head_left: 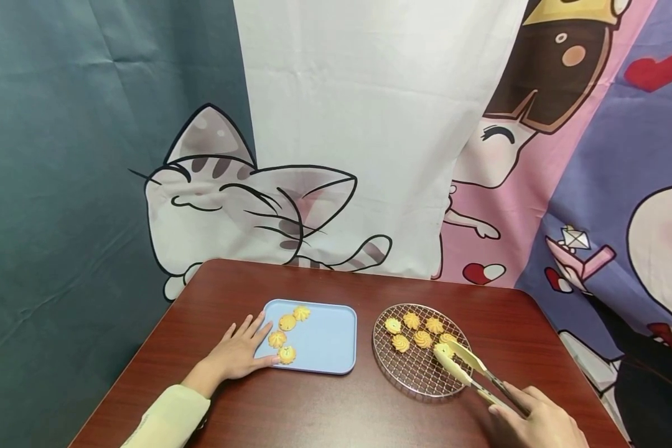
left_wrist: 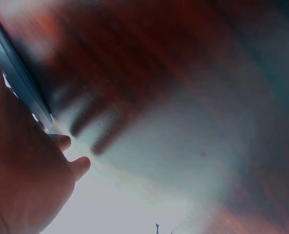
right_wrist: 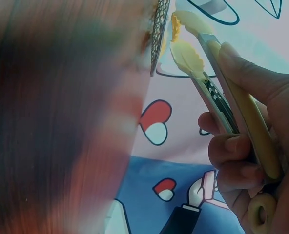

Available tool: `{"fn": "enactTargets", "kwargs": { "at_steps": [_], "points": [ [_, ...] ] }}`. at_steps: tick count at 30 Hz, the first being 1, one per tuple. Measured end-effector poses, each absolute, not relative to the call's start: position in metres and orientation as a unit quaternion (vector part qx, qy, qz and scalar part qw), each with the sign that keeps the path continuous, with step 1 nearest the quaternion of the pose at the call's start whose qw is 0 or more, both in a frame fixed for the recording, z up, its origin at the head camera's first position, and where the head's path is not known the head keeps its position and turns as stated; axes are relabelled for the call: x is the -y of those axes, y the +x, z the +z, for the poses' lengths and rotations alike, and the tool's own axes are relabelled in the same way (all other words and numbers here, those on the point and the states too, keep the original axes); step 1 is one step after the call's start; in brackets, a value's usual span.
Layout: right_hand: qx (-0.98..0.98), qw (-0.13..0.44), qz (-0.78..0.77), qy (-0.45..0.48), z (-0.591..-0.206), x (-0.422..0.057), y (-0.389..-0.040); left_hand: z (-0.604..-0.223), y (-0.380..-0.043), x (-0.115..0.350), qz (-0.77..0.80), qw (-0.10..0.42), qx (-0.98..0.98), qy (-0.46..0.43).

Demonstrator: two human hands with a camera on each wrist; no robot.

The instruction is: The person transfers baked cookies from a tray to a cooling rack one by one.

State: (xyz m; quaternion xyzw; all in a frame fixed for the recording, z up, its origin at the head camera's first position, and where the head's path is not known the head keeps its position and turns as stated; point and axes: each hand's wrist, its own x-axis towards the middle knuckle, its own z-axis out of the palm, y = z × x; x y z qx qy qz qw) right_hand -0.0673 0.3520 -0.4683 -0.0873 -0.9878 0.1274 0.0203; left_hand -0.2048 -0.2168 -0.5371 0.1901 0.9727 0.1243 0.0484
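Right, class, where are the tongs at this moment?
In the head view, the tongs are at the lower right, held in the right hand, with their tips at a cookie over the right side of the round wire rack.

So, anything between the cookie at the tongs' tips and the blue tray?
Nothing visible stands in the way: other cookies lie low on the rack, then only tabletop before the tray. The left hand is at the tray's left edge, off that path.

Reddish-brown table (head_left: 336, 407), blue rectangular tray (head_left: 330, 339) lying on it, round wire rack (head_left: 410, 368) beside the tray
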Motion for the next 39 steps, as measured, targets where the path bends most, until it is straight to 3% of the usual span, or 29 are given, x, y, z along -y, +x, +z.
{"fn": "enactTargets", "kwargs": {
  "at_steps": [10,39],
  "points": [
    [0.985,-0.018,0.128,-0.114,-0.47,-0.363,-0.066,-0.534,-0.204,0.216,0.127,0.051,-0.973,0.186],
    [0.986,-0.015,0.115,-0.123,-0.475,-0.374,-0.064,-0.536,-0.205,0.217,0.123,0.053,-0.973,0.186]
  ]
}}
